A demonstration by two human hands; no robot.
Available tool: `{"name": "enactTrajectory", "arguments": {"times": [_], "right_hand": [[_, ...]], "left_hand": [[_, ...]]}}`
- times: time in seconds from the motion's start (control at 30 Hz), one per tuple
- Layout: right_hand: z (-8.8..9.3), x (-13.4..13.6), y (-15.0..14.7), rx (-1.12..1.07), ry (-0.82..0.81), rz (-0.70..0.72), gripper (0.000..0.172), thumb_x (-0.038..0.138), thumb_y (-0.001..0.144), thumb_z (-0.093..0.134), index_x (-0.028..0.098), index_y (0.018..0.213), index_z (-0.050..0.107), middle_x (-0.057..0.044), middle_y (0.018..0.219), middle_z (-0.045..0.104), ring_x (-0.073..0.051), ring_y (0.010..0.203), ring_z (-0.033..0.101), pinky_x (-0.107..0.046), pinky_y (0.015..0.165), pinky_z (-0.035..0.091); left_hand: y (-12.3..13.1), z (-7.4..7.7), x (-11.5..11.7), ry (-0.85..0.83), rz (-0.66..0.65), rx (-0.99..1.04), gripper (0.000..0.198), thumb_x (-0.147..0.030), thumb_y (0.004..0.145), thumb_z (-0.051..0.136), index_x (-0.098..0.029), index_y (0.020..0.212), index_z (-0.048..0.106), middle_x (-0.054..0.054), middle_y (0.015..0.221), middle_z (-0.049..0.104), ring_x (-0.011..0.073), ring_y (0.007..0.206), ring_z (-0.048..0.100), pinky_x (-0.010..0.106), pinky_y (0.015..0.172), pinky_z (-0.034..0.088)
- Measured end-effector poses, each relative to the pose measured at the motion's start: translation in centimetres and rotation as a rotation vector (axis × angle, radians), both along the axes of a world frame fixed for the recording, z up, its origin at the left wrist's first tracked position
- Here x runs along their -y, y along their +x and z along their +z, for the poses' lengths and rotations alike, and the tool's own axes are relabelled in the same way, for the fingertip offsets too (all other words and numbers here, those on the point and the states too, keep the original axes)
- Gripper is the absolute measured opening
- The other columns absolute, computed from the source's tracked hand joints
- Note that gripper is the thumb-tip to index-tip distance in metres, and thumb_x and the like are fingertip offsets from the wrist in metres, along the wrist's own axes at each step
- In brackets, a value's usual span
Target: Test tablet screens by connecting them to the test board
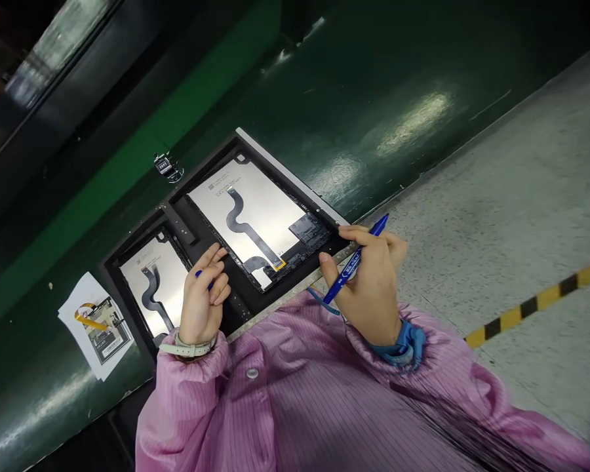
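Observation:
My right hand (368,282) grips a blue marker (347,275) that slants between the thumb and fingers. Its fingertips are at the near right corner of a black tray (211,246). In my left hand (202,298) the fingers are curled round a small blue marker cap (204,279), partly hidden. The left fingertips are beside the edge of an opened tablet (270,223), which lies in the tray with its silver back plate, dark ribbon cable and circuit board showing. A second opened tablet (152,275) lies in the tray's left part, partly behind my left hand.
Beyond the tray, a small metal tally counter (167,167) sits on the dark green bench (364,111). To the left, white papers (78,308) lie under a circuit part with an orange flex cable (91,320). Yellow-black tape (535,301) crosses the grey floor at right.

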State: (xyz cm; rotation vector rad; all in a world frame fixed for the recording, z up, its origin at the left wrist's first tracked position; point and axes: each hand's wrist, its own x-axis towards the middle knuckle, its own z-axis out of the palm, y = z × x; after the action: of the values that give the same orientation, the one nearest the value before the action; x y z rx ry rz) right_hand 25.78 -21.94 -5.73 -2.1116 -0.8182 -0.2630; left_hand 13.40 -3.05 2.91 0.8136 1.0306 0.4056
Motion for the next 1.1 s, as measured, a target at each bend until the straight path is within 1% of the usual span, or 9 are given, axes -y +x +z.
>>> {"name": "enactTrajectory", "arguments": {"times": [0.13,0.27,0.4,0.53,0.67,0.77,0.87,0.97,1.1], "right_hand": [[0.0,-0.1,-0.5,-0.002,-0.028,0.004,0.034,0.027,0.094,0.062,0.022,0.124,0.048,-0.010,0.116,0.062,-0.028,0.107,0.049,-0.046,0.094,0.044],[0.0,-0.3,-0.6,-0.020,-0.017,-0.003,0.032,0.029,0.095,0.061,0.022,0.123,0.049,-0.009,0.110,0.062,-0.028,0.105,0.047,-0.045,0.092,0.044],[0.0,-0.4,-0.5,-0.017,-0.004,0.000,0.031,0.029,0.094,0.062,0.021,0.122,0.050,-0.009,0.109,0.062,-0.028,0.105,0.046,-0.045,0.092,0.045],[0.1,-0.4,-0.5,-0.045,0.017,-0.004,0.031,0.030,0.095,0.061,0.022,0.123,0.050,-0.010,0.116,0.065,-0.028,0.106,0.048,-0.046,0.093,0.045],[0.7,-0.6,-0.3,-0.087,0.017,-0.039,0.026,0.037,0.098,0.056,0.022,0.119,0.054,-0.010,0.114,0.066,-0.029,0.106,0.055,-0.050,0.094,0.044],[1.7,-1.3,0.2,-0.194,0.103,-0.042,0.025,0.041,0.098,0.055,0.022,0.114,0.055,-0.008,0.107,0.065,-0.026,0.098,0.062,-0.048,0.090,0.046],[2.4,-1.9,0.7,-0.328,0.251,-0.060,0.028,0.042,0.093,0.065,0.023,0.110,0.053,-0.006,0.099,0.063,-0.021,0.087,0.061,-0.041,0.080,0.051],[3.2,-2.1,1.2,-0.364,0.310,-0.100,0.030,0.040,0.089,0.070,0.025,0.107,0.051,-0.005,0.095,0.059,-0.017,0.074,0.055,-0.036,0.068,0.051],[4.9,-2.4,1.3,-0.335,0.312,-0.116,0.028,0.036,0.089,0.070,0.026,0.105,0.050,-0.004,0.092,0.059,-0.017,0.072,0.054,-0.037,0.067,0.049]], "left_hand": [[1.3,-0.5,0.0,0.063,-0.061,-0.031,0.036,-0.018,0.064,0.085,-0.010,0.092,0.064,-0.009,0.070,0.053,-0.0050,0.039,0.028,0.009,0.035,0.020],[2.3,-1.3,0.5,0.163,-0.096,-0.114,0.050,-0.028,0.062,0.089,-0.018,0.095,0.053,-0.013,0.064,0.045,-0.0029,0.038,0.026,0.011,0.036,0.016],[2.5,-1.8,0.9,0.208,-0.118,-0.121,0.052,-0.032,0.063,0.086,-0.021,0.097,0.048,-0.018,0.053,0.032,0.0000,0.038,0.021,0.013,0.038,0.015],[1.9,-2.0,0.8,0.270,-0.019,-0.119,0.048,-0.030,0.063,0.083,-0.020,0.096,0.050,-0.016,0.054,0.037,0.0001,0.039,0.022,0.014,0.039,0.017],[1.1,-2.2,0.7,0.238,0.053,-0.137,0.048,-0.031,0.061,0.085,-0.020,0.094,0.051,-0.016,0.052,0.035,0.0007,0.039,0.023,0.014,0.040,0.019],[0.8,-2.2,0.9,0.213,0.043,-0.092,0.049,-0.030,0.061,0.086,-0.018,0.097,0.055,-0.016,0.052,0.034,0.0003,0.039,0.022,0.015,0.040,0.018],[1.2,-2.0,1.3,0.181,0.042,-0.052,0.052,-0.028,0.061,0.089,-0.019,0.098,0.053,-0.016,0.056,0.036,-0.0007,0.040,0.023,0.014,0.041,0.019],[1.8,-2.2,1.6,0.165,0.000,-0.032,0.052,-0.033,0.060,0.092,-0.020,0.089,0.051,-0.014,0.060,0.037,-0.0014,0.040,0.023,0.014,0.040,0.019],[1.7,-2.6,1.1,0.217,-0.133,-0.066,0.044,-0.041,0.066,0.091,-0.018,0.075,0.054,-0.009,0.065,0.044,0.0003,0.044,0.026,0.016,0.041,0.022]]}}
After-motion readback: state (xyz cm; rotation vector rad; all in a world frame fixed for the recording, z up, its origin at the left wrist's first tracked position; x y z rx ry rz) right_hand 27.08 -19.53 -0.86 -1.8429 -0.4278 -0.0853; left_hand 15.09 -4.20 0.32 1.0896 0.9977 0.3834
